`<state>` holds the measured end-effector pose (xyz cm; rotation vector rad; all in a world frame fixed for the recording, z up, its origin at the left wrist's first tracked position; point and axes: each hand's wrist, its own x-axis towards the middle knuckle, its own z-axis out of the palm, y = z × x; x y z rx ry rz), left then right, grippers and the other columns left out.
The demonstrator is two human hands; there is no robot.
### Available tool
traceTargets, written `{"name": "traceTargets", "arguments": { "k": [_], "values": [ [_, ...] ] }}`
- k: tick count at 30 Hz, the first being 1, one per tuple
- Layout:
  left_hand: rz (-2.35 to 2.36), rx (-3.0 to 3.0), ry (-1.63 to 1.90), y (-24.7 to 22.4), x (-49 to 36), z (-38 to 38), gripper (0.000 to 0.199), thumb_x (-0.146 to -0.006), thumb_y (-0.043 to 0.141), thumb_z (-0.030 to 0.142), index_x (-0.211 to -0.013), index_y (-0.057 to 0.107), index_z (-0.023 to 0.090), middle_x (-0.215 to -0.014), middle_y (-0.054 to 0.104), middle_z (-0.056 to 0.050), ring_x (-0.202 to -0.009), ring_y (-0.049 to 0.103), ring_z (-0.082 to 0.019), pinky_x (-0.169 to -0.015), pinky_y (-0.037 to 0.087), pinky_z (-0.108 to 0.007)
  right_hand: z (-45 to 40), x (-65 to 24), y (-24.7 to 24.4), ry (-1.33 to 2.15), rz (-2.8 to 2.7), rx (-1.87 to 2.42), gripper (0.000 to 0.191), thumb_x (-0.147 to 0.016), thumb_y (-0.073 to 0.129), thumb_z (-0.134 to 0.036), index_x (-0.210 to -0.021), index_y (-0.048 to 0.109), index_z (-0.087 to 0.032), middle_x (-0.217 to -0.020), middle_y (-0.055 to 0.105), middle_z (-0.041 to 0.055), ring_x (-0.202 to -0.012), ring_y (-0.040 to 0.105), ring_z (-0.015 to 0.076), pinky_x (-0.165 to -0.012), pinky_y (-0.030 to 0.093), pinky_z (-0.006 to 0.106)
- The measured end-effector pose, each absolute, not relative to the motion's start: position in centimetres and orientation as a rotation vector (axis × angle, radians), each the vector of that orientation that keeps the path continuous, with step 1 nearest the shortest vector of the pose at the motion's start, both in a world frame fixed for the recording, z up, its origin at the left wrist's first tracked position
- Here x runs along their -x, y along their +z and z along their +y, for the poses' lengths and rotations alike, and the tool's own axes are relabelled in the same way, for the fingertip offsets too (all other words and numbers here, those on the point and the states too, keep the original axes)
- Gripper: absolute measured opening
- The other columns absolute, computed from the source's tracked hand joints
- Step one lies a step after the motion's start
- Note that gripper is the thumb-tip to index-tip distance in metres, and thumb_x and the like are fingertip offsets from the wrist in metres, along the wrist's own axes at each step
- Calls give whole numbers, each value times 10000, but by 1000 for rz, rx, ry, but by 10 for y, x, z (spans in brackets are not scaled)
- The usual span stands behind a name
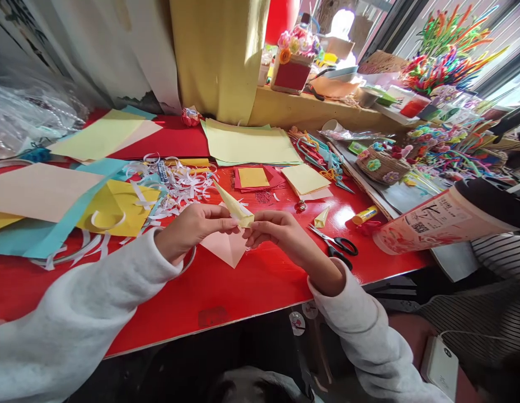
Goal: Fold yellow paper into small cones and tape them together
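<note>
1. Fingers of the left hand [201, 224] pinch the folded yellow paper [232, 206] low on its left side; fingers of the right hand [280, 232] pinch its lower right end. 2 thumbs on the near side, gripping, paper up off the tabletop [243, 302].
2. Risk: the long pointed end sticks up unsupported, so a hard squeeze or twist at the base could bend it or leave a stray crease. Pulling the 2 hands apart could tear it. A loose pinch may let the layers spring open.
3. Pink paper [232, 254] lies just below the hands; if they drop, it could get crumpled.
4. Scissors [332, 240] near the right wrist, by the sleeve; a sideways sweep might knock them or catch a blade tip.
5. Small yellow folded piece [322, 218] just beyond the scissors; same sweep could crush or scatter it.
6. White paper shreds [188, 190] past the left hand; could stick or get mixed in.
7. Cup [436, 218], right, looks tilted; cannot tell whether that is lens stretch. If knocked, any liquid inside could soak the papers.
8. Writing: cup has a printed label with a QR code [420, 226]; big dark lettering, not legible, no brand readable. Glue stick [365, 215] has marks too small to read. White power bank [441, 364]: dark round mark, no name readable.
</note>
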<state>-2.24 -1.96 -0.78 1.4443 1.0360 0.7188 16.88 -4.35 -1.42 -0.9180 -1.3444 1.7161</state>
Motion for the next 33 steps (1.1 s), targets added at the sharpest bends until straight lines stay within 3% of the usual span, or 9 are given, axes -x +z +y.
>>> {"name": "traceTargets", "arguments": {
  "k": [7,13,20,33],
  "values": [
    [979,-1385,817,-10,20,-23,155,-678,645,316,-683,688,167,-670,659,-22,-700,585,-146,-682,439,-269,-41,-165,-18,1789,-1267,900,93,-760,620,-214,-779,629,-124,-713,641,9,-596,627,76,-589,499,176],
    [967,-1348,886,-6,20,-24,121,-687,656,278,-645,677,167,-614,630,5,-620,533,-97,-640,412,-233,-40,-165,-20,1798,-1223,864,73,-753,629,-197,-764,636,-125,-701,642,6,-582,612,73,-573,489,176],
    [975,-1163,1097,-7,10,-37,140,-721,641,274,-662,618,149,-628,574,18,-631,501,-86,-637,395,-225,-41,-154,-23,1769,-1066,683,113,-721,655,-141,-831,652,-169,-773,662,-5,-638,610,71,-644,493,196],
    [1022,-1221,1107,-12,6,-40,175,-755,601,294,-671,545,150,-624,533,22,-603,478,-96,-606,390,-244,-43,-147,-24,1675,-1141,814,130,-740,645,-252,-779,660,-129,-682,669,24,-586,618,92,-637,529,240]
  ]
}}
